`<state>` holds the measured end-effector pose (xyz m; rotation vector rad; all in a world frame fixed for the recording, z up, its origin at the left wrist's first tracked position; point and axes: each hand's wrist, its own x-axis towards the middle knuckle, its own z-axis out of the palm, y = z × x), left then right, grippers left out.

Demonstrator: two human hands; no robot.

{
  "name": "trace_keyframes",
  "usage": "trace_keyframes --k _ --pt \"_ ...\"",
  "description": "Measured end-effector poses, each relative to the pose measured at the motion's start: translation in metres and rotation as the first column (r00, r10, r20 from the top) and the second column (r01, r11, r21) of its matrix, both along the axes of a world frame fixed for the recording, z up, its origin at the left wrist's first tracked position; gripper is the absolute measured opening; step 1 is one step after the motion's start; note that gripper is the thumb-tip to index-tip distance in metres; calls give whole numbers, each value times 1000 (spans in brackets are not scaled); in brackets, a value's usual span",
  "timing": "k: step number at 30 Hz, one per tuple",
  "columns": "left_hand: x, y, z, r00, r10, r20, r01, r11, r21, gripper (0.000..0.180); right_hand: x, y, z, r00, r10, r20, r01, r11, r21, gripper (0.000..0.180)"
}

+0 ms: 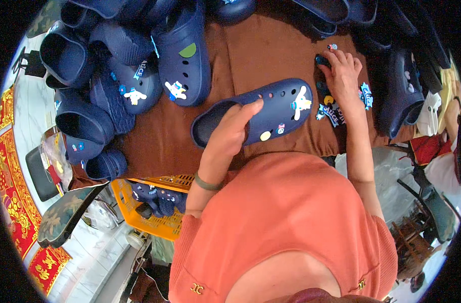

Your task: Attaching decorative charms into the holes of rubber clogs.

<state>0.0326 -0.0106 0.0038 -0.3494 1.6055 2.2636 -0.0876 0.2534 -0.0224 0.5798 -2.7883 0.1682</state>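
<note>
My left hand (228, 132) grips a navy clog (271, 112) by its side, thumb on the upper, over the brown cloth. The clog lies tilted, toe to the right. A white character charm (302, 103) sits near its toe, with a yellow round charm (265, 136) and a small blue-and-pink charm (280, 129) along the near side. At the right, my right hand (344, 78) reaches over loose shoe charms (331, 116). Its fingers are bent and closed at a dark charm (321, 60); whether it is lifted I cannot tell. Blue lettered charms (365, 96) lie beside the wrist.
Many navy clogs (69, 58) are heaped at the left, some with charms; one decorated clog (184, 65) stands farther back. More clogs (404, 93) line the right and far edges. A yellow basket (162, 228) of clogs sits below the front edge of the brown cloth (162, 151).
</note>
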Motion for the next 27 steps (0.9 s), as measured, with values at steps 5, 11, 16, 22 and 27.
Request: trace_keyframes --k 5,11,16,22,27 --pt "-5 -2 9 996 -43 81 25 979 202 37 -2 -3 10 996 20 86 -14 998 -63 33" --pt "-6 0 13 991 -17 136 -25 954 298 35 -3 -10 20 995 69 76 -66 997 -38 32" --pt "-8 -1 14 986 -55 160 1 947 321 35 1 -17 23 961 24 274 52 962 -267 28" --pt "-8 -2 11 991 -50 128 13 962 274 37 17 -47 42 840 375 393 -8 731 -682 28" --pt "-7 -2 9 990 -55 126 19 962 272 37 20 -52 73 708 399 583 67 783 -618 24"
